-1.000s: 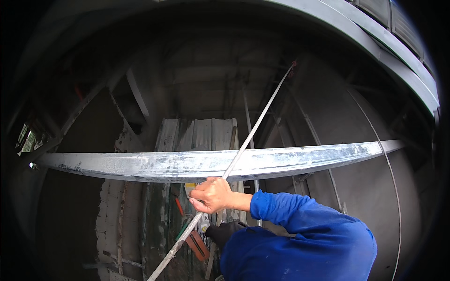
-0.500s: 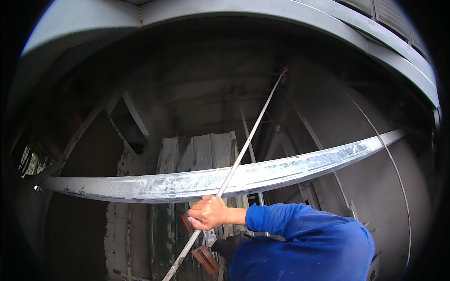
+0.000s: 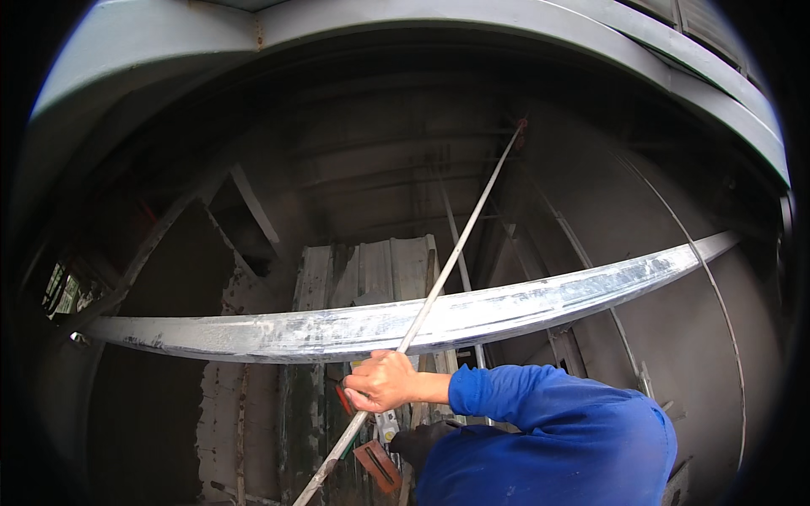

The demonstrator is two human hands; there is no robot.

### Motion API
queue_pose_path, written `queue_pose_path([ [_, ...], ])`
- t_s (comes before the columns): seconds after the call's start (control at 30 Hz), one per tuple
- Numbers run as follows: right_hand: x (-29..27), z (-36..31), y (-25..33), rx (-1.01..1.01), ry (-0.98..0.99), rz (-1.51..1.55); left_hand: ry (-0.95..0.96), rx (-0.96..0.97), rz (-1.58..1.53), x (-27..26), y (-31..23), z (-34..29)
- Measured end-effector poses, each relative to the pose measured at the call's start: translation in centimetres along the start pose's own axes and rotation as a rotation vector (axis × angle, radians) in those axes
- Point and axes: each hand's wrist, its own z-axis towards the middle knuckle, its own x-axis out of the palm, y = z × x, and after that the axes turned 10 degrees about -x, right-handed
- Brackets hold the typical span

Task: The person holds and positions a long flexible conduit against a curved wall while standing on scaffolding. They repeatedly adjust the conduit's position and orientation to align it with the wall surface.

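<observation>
A long, thin, pale pole runs slantwise from the lower left up toward the far right, where something small and red is at its end. My right hand is closed round the pole in a fist, just on the near side of a whitish, smeared metal beam. In this picture the pole crosses over the beam; whether they touch, I cannot tell. From the lower right comes my blue-sleeved arm. No part of my left hand shows.
Below lie ribbed metal sheets, a reddish-brown flat block with a dark slot and a red item partly behind my hand. A thin cable hangs over the beam's right end. Pale curved framing spans the top.
The whole view has shifted slightly, so the scene sits a little further right. My right hand keeps its grip on the pole, with little visible movement against the beam.
</observation>
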Motion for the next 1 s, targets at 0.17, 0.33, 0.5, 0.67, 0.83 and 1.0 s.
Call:
queue_pose_path([
  [0.17, 0.0, 0.2, 0.0, -0.018, -0.03, -0.04, -0.007, 0.019, 0.045, 0.5, 0.7, -0.4],
  [0.33, 0.1, 0.2, -0.1, -0.035, -0.052, -0.017, 0.038, -0.051, 0.042, 1.0, 1.2, -0.7],
  [0.5, 0.0, 0.2, -0.2, -0.049, -0.032, -0.028, 0.093, -0.063, 0.036, 1.0, 1.4, -0.8],
  [0.67, 0.1, 0.3, -0.3, -0.054, -0.062, -0.012, 0.081, -0.072, 0.054, 1.2, 1.4, -0.9],
  [0.83, 0.1, 0.3, -0.3, -0.062, -0.066, -0.017, 0.095, -0.072, 0.005, 1.2, 1.7, -1.0],
  [1.0, 0.1, 0.4, -0.3, -0.062, -0.063, -0.022, 0.064, -0.03, -0.001, 1.4, 2.0, -1.0],
])
